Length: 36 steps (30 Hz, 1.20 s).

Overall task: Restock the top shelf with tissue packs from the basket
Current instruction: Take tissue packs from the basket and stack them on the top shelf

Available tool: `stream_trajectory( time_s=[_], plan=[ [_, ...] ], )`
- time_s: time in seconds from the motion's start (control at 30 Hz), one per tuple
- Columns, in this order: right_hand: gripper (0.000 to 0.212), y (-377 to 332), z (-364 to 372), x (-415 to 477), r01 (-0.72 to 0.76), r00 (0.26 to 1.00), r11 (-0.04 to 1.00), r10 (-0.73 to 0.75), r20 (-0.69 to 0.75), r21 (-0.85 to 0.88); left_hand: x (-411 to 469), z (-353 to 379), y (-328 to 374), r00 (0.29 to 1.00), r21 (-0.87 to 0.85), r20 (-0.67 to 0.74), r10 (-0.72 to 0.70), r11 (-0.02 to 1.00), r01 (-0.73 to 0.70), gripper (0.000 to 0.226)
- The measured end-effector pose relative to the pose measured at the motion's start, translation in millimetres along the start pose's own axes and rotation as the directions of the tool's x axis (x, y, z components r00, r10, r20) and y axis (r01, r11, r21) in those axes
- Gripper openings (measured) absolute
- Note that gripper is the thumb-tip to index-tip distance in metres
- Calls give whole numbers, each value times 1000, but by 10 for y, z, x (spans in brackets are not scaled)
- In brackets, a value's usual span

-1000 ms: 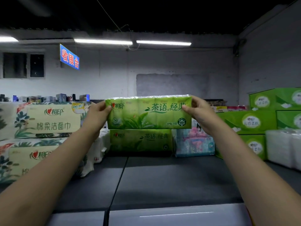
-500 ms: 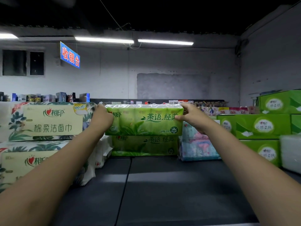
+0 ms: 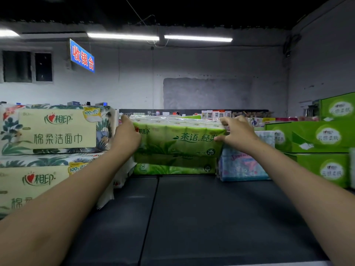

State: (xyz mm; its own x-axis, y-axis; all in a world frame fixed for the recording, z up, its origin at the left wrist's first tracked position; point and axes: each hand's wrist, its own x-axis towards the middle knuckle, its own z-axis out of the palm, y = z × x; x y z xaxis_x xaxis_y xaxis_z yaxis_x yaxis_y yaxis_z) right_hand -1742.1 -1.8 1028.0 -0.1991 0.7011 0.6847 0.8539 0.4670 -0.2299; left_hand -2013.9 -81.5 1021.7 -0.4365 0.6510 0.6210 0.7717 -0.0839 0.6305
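Note:
A green tissue pack lies on top of a second green tissue pack at the back of the dark top shelf. My left hand grips the upper pack's left end. At the right end my right hand holds it, thumb on the front and fingers curled over the top edge. The basket is not in view.
Large floral tissue packs are stacked to the left of the green packs. A pale blue pack and green boxes stand to the right. The shelf's front part is bare dark surface.
Both hands carried the green pack away from me and lowered it onto the other green pack at the back of the shelf. The camera moved closer to the shelf.

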Motion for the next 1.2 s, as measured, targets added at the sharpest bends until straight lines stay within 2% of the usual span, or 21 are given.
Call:
stream_trajectory(
  time_s=[0.2,0.4,0.47,0.57,0.67,0.73,0.87,1.0,1.1,1.2],
  plan=[
    [68,40,6,-43,14,999,997,-17,39,76,-45,4,-61,1000,42,-28,7,999,-6,55],
    [56,-8,24,-131,49,997,996,-53,51,78,-104,46,-83,1000,198,4,19,980,-20,59],
    [55,-9,59,-143,49,997,997,-52,61,59,-111,82,-102,1000,236,13,25,971,-27,51],
    [53,1,115,-166,55,992,998,-52,115,-26,-126,127,-163,998,334,42,37,941,-49,42],
    [52,14,178,-165,78,993,991,-67,100,-105,-113,176,-196,995,453,91,28,889,-67,63],
    [53,23,195,-161,89,993,988,-78,91,-125,-98,190,-201,995,484,97,30,872,-74,66],
    [50,30,242,-195,140,986,960,-112,126,-242,-100,196,-239,988,573,145,57,809,-131,52],
    [34,-19,351,-228,170,981,923,-126,147,-344,-113,200,-266,952,660,293,90,701,-269,26],
    [31,-62,367,-223,145,986,921,-104,128,-362,-97,183,-266,947,667,301,110,686,-292,23],
    [34,-42,335,-223,155,983,909,-103,151,-387,-101,189,-268,948,666,293,120,686,-293,30]
  ],
)
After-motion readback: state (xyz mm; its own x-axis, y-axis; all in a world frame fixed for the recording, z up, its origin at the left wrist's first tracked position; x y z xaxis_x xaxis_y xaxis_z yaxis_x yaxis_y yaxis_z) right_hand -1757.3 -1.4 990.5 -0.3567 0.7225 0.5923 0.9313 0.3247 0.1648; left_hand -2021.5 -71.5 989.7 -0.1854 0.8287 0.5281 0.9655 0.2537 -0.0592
